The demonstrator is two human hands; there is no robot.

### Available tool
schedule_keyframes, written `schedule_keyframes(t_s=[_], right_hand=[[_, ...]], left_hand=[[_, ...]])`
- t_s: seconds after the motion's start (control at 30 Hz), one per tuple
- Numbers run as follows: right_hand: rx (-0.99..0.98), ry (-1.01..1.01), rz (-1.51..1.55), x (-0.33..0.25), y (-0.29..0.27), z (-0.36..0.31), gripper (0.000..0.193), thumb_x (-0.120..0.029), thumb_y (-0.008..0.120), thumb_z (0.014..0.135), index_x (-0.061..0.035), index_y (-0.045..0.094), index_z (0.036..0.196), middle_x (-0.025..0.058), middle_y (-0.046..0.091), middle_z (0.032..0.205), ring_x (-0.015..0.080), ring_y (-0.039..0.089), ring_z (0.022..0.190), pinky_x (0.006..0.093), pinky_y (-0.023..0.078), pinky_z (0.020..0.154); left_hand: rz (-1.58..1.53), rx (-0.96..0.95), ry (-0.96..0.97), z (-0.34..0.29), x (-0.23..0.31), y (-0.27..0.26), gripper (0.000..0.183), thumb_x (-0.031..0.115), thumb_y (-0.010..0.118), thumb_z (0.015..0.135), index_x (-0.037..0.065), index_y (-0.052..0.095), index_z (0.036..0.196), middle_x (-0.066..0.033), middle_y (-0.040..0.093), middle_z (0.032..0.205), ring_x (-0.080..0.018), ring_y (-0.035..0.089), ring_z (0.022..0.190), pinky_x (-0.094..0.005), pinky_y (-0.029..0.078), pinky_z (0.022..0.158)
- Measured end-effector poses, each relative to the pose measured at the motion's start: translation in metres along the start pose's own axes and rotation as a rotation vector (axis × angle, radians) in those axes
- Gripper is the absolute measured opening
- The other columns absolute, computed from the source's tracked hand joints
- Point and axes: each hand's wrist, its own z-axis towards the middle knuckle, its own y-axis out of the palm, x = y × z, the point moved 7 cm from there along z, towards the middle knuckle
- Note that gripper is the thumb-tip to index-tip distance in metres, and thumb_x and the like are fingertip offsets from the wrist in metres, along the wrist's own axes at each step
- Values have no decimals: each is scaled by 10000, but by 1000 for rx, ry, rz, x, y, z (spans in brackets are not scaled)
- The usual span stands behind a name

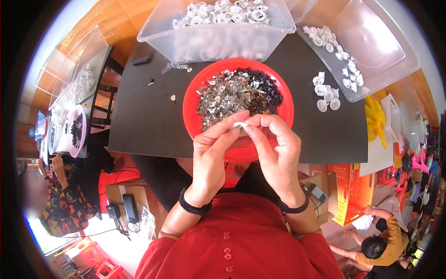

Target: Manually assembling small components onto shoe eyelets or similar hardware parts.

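My left hand [214,148] and my right hand [275,145] meet above the near side of a red round basin [191,110]. Between their thumbs and fingertips they pinch a small white plastic part [239,126], mostly covered by the fingers. Inside the basin lie a heap of small metal-coloured pieces [223,95] and, on its right side, a heap of small black pieces [270,90]. Both hands are closed around the white part.
Behind the basin stands a clear bin [213,44] full of white plastic parts. At right, loose white parts [327,96] lie beside a tilted clear tub [371,69]. A person [65,200] sits at another table on the left; another person [383,242] is low at right.
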Motion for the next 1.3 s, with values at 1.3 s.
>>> schedule_keyframes(t_s=[1.3], right_hand=[[-217, -131, -1012, 10, -26, 13, 49, -59, 686, 788, -60, 638, 798, 52, 578, 787, 230, 576, 800, 384, 332, 794]], left_hand=[[314, -90, 156, 1, -1, -10, 226, 30, 536, 960, -34, 581, 1172, -72, 623, 1106, -114, 591, 1022, -257, 470, 901]])
